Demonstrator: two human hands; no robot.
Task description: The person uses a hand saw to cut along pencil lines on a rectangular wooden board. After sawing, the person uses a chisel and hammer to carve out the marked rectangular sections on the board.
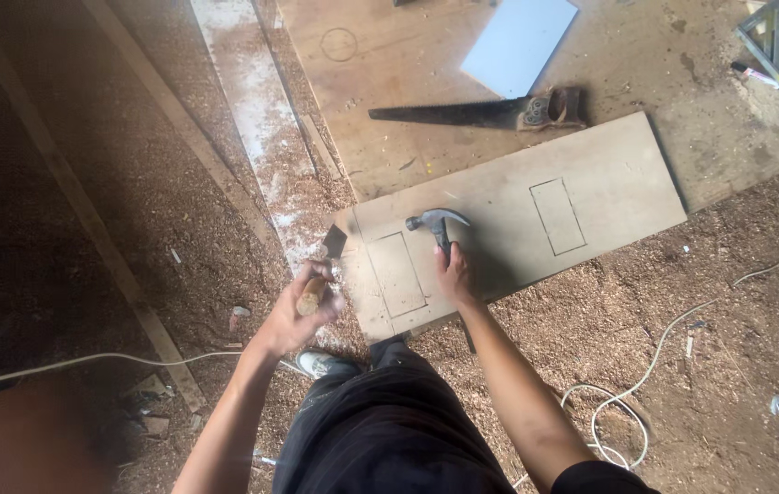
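We are looking down at a floor (682, 366) that is lying thick with sawdust, where a white cord (627, 393) is looping at the right and another cord (87, 361) is running in from the left. A marked plywood panel (609, 174) is lying flat, its far edge overlapping a larger board (426, 55). On that board a handsaw (481, 112) and a pale blue sheet (518, 41) are resting just apart.

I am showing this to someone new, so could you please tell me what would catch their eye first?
The right hand has its grip on a claw hammer over a long wooden board marked with two rectangles. The left hand holds a wooden-handled chisel at the board's left end. A handsaw lies behind, amid sawdust.
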